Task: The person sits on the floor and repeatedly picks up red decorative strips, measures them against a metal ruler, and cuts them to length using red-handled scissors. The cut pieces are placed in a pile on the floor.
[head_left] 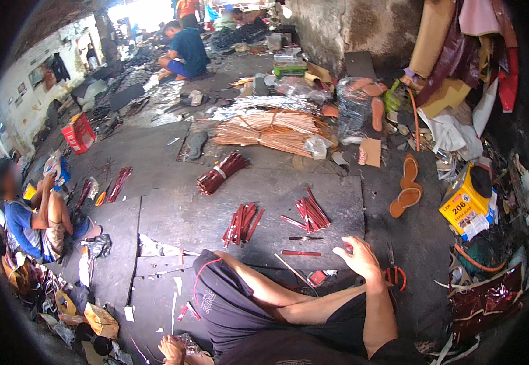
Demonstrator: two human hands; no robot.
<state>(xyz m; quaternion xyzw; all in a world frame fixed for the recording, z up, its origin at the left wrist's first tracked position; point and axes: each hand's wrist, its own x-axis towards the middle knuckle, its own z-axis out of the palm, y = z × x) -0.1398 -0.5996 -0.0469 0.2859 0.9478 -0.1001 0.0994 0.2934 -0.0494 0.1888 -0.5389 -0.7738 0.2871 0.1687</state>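
My right hand (362, 260) hovers just right of a dark red strip (301, 253) lying on the black mat. Its fingers are curled, and a small dark red bit shows between thumb and fingers, too small to name. By the lower edge, my left hand (172, 349) is low beside my knee, fingers bent, next to a crumpled clear plastic bag (190, 342); what it grips, if anything, is hidden. Ahead lie two loose piles of dark red strips, a left pile (241, 224) and a right pile (311, 212). A thin dark tool (306, 238) lies between them and the single strip.
Red-handled scissors (395, 277) and a small red box (318, 278) lie near my legs. Farther off are a tied red bundle (222, 173), tan strip bundles (270, 131) and brown sandals (408, 187). A yellow box (464, 204) stands right; a seated person (30, 219) works at left.
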